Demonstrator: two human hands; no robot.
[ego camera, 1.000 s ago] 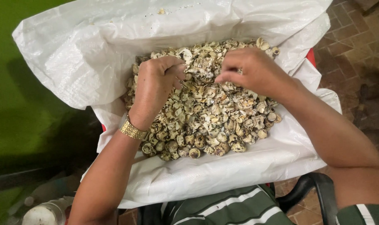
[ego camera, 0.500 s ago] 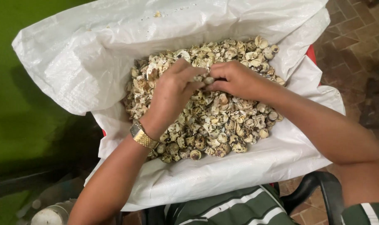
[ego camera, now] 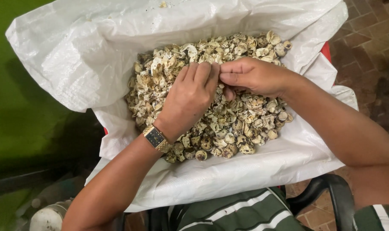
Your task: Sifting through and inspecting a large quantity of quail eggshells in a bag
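We see a heap of pale, speckled broken shells [ego camera: 228, 124] in a white sack [ego camera: 74, 55], lying under both hands. Our left hand [ego camera: 190, 96] rests palm-down, fingers curled; our right hand [ego camera: 254, 77] pinches shell bits beside it.

Both forearms reach forward and angle inward until the hands meet. The left hand [ego camera: 189, 99] lies palm down, fingers together and curled at the tips. The right hand [ego camera: 255, 77] comes in from the right, its fingertips pinched against the left hand's.
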